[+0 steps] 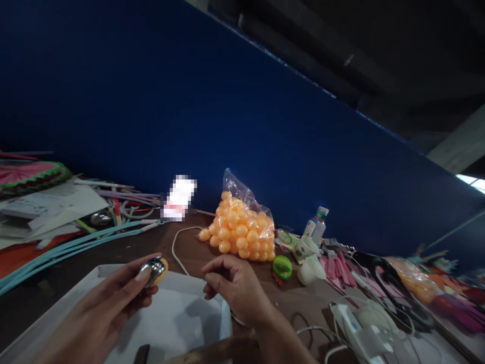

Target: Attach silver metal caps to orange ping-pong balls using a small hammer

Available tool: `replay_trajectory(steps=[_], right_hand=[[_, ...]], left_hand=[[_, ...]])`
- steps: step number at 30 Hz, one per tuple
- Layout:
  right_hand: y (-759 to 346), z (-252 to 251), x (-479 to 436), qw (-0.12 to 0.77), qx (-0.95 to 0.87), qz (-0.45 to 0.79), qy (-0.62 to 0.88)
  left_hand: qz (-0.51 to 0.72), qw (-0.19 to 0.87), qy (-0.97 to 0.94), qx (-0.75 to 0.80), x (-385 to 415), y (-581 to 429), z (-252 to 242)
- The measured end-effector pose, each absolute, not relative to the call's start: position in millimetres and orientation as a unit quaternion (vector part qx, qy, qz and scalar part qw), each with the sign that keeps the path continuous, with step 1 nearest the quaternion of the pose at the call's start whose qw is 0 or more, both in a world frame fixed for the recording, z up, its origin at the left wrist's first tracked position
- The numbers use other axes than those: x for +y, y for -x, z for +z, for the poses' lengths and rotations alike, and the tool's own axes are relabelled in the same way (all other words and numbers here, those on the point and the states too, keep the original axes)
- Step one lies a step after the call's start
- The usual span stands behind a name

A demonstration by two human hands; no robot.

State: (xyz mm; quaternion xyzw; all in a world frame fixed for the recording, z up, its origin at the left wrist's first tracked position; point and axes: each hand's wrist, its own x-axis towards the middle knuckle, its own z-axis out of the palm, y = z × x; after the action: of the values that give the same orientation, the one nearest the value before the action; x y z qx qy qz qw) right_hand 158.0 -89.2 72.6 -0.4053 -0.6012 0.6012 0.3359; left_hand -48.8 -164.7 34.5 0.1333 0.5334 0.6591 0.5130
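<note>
My left hand is closed round a small rounded piece, shiny silver on one side and orange-yellow on the other. It holds the piece above the left part of a white tray. My right hand hovers over the tray's right edge with its fingers curled together. Whatever those fingers pinch, if anything, is hidden. Beyond the hands stands a clear plastic bag full of orange balls, one of them at its open left side. A green ball-shaped thing lies to the right of my right hand.
A lit, pixelated phone-like screen stands at the back. Light-blue tubes and papers crowd the left. To the right are a bottle, a white cup, pink strips, a power strip and loose cables.
</note>
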Motion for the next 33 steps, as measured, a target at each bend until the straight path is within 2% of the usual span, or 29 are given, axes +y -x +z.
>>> replay_trajectory(steps=[13, 18, 25, 33], right_hand=[[-158.5, 74.4, -89.4, 0.340, -0.646, 0.561, 0.391], [-156.0, 70.7, -89.0, 0.350, -0.600, 0.610, 0.381], [-153.9, 69.6, -91.0, 0.361, -0.582, 0.619, 0.384], [-153.4, 70.9, -90.9, 0.375, -0.587, 0.623, 0.355]], left_hand=[[0.658, 0.522, -0.121, 0.529, -162.8, 49.1, 29.9], [0.657, 0.518, -0.143, 0.529, -164.9, 49.7, 32.6], [0.670, 0.486, -0.168, 0.535, -166.3, 43.2, 47.4], [0.650, 0.512, -0.157, 0.539, -167.6, 47.9, 43.5]])
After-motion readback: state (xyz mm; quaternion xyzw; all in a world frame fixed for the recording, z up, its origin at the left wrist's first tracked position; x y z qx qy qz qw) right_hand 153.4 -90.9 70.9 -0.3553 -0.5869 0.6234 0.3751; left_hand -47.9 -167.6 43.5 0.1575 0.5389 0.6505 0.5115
